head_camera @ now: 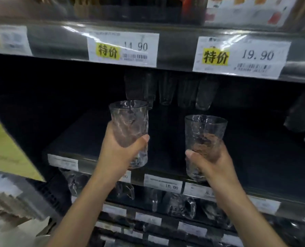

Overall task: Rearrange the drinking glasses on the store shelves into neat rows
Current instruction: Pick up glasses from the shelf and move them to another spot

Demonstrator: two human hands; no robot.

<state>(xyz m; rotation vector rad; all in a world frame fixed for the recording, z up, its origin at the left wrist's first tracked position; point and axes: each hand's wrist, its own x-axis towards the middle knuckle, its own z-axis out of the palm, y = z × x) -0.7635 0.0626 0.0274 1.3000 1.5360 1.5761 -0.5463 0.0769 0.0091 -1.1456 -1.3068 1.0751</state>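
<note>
My left hand [120, 154] is shut around a clear, dimpled drinking glass [130, 120], held upright in front of the dark middle shelf [80, 139]. My right hand [214, 163] grips a second glass of the same kind [204, 129], also upright, a little lower and to the right. Both glasses hang in the air just above the shelf's front edge. Several dark glasses [166, 90] stand in a row at the back of that shelf, dim and hard to make out.
The shelf above carries two price labels [123, 49], [240, 56]. More dark glasses [297, 114] sit at the right of the middle shelf. Clear mugs with handles [182, 204] fill the shelf below, behind small price tags [163, 182].
</note>
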